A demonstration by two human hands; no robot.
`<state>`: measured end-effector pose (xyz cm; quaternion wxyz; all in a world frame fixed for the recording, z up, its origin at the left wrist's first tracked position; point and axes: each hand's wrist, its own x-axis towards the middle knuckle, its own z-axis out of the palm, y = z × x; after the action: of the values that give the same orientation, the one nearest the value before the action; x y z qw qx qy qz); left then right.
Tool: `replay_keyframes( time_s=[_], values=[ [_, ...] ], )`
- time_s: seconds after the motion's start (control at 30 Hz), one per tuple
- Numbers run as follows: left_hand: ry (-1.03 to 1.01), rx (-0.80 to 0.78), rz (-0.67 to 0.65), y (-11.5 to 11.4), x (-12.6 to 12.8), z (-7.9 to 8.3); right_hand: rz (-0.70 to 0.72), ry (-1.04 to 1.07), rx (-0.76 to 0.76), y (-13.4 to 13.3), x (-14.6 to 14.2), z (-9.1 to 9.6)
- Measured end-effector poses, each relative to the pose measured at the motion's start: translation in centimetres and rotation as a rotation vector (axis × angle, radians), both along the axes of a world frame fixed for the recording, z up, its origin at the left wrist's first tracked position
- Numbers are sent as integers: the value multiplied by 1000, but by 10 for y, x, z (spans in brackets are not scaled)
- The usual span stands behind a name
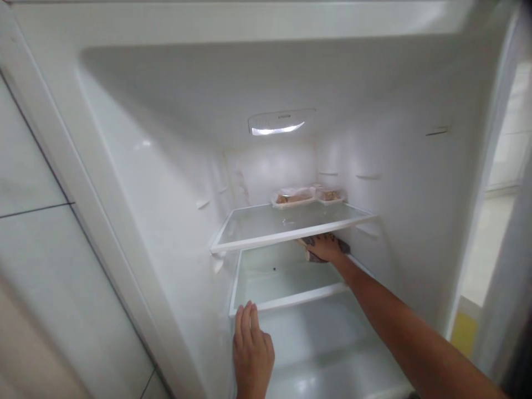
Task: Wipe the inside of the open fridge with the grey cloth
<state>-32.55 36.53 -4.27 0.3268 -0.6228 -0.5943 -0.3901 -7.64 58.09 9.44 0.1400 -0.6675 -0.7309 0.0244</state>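
My right hand (326, 247) reaches deep under the upper glass shelf (286, 224), closed over a dark, patterned folded cloth (312, 256). It presses the cloth against the back right of the middle glass shelf (274, 285). The upper shelf's front edge hides a little of the area behind the fingers. My left hand (252, 349) is at the front left corner of the middle shelf, fingers stretched forward and close together, fingertips at the white rim. I see nothing held in it.
Two wrapped food trays (295, 200) sit at the back of the upper shelf. A lit lamp (280, 123) is above them. A small dark speck (274, 269) lies on the middle shelf. White fridge walls (415, 183) enclose both sides, with a lower surface (307, 338) beneath.
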Motion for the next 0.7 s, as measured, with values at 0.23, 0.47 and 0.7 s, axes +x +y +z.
replay_keyframes(
  time_s=[0.23,0.47,0.7],
  values=[
    [-6,48,20,12,-1,-15,131,36,-60,-1,-51,2],
    [58,157,52,16,-4,-15,477,64,-74,-43,-180,13],
    [88,98,74,6,-2,-6,552,84,-73,-79,-207,13]
  ],
)
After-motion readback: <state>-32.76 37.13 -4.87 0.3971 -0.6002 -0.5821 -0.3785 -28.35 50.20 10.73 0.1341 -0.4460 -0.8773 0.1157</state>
